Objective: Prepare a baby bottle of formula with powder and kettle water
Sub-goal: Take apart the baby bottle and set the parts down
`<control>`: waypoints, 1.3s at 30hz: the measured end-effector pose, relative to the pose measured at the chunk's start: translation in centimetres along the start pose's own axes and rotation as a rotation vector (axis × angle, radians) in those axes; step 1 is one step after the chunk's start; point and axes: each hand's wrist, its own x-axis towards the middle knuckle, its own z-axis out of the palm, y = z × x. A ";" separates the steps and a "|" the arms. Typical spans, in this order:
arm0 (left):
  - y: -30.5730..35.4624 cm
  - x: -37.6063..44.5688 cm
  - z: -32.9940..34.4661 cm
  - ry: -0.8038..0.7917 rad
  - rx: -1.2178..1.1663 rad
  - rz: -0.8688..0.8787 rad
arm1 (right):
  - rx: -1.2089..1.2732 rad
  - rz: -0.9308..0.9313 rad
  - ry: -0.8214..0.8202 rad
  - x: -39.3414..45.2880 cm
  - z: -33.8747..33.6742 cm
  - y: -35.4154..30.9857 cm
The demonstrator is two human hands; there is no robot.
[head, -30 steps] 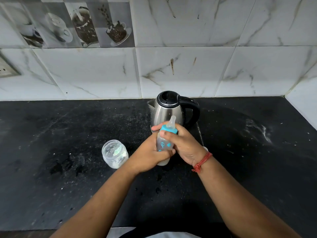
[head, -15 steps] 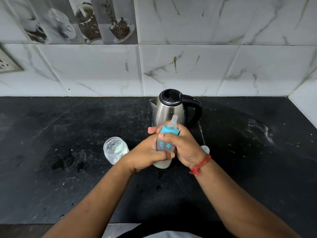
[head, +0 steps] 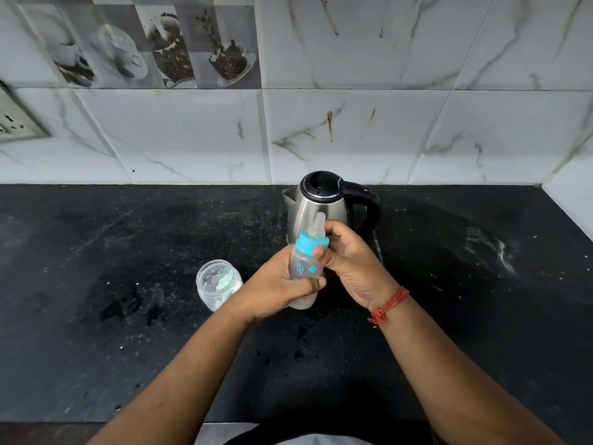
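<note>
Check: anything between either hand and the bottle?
Nothing visible. The left hand grips the baby bottle round its body; the right hand holds it at the blue collar. The kettle stands behind.

We see a kettle (head: 316,213) of brushed, shiny steel with a glossy black plastic lid and handle. The bottle (head: 303,271) looks like cloudy clear plastic, its collar (head: 312,243) matt blue, its teat (head: 317,227) soft and translucent. The jar (head: 219,283) is clear and glossy. The counter (head: 128,245) is dark, speckled matt stone; the wall tiles (head: 353,133) are glossy marble-patterned.
</note>
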 end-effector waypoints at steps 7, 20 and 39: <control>-0.2 -0.4 -0.6 -0.065 0.052 -0.036 | 0.017 -0.012 -0.009 -0.4 0.0 0.2; -0.3 -0.3 -0.9 -0.032 -0.006 -0.044 | -0.003 -0.002 0.012 -0.3 0.2 -0.2; -0.9 -0.6 -1.0 -0.024 0.009 -0.058 | -0.033 -0.027 0.015 -0.7 0.4 0.3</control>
